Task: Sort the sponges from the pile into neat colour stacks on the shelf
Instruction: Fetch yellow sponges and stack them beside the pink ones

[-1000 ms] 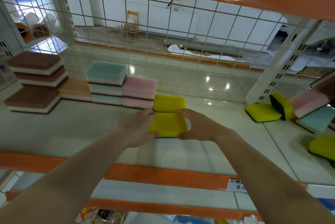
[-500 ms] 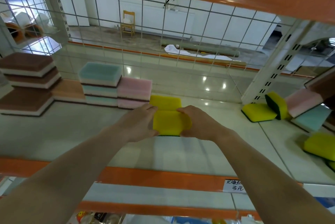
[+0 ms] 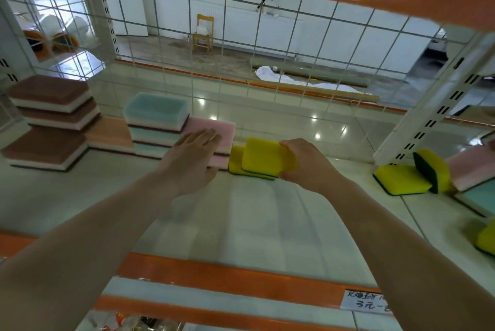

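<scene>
Yellow sponge [image 3: 267,157] sat gripped at its right end by the right hand [image 3: 308,167], hovering just over another yellow sponge [image 3: 235,157] on the shelf [image 3: 254,223] beside the pink stack [image 3: 222,137]. The left hand [image 3: 192,159] hung relaxed, fingers straight, holding nothing. Light, squashy foam, likely; best pinched gently by the short edges.

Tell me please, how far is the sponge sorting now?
Done: brown stacks, a teal stack and a pink stack stand along the shelf's back. In hand: the right hand holds a yellow sponge over the first yellow one; the left hand hovers open. Left: the mixed pile at right.
</scene>
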A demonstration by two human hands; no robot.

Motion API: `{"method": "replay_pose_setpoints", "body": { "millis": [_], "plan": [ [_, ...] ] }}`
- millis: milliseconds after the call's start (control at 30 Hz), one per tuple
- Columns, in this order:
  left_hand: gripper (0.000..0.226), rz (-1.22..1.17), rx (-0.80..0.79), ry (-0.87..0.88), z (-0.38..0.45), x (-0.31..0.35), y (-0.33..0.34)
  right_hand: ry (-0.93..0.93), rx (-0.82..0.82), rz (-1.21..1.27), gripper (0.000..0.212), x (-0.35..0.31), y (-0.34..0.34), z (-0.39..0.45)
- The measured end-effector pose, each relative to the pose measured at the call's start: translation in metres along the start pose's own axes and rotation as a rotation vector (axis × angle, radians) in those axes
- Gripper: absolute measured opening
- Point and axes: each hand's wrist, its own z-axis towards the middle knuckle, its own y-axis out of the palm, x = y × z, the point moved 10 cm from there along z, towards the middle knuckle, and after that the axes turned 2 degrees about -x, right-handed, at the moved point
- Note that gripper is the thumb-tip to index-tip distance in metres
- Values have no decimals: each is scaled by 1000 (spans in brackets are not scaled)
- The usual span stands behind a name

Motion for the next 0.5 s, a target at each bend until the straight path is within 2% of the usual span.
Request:
{"method": "replay_pose_setpoints", "body": {
  "millis": [500],
  "plan": [
    [66, -54, -29, 2, 15, -7, 12, -9, -73, 24, 73, -4, 15, 36]
  ]
}}
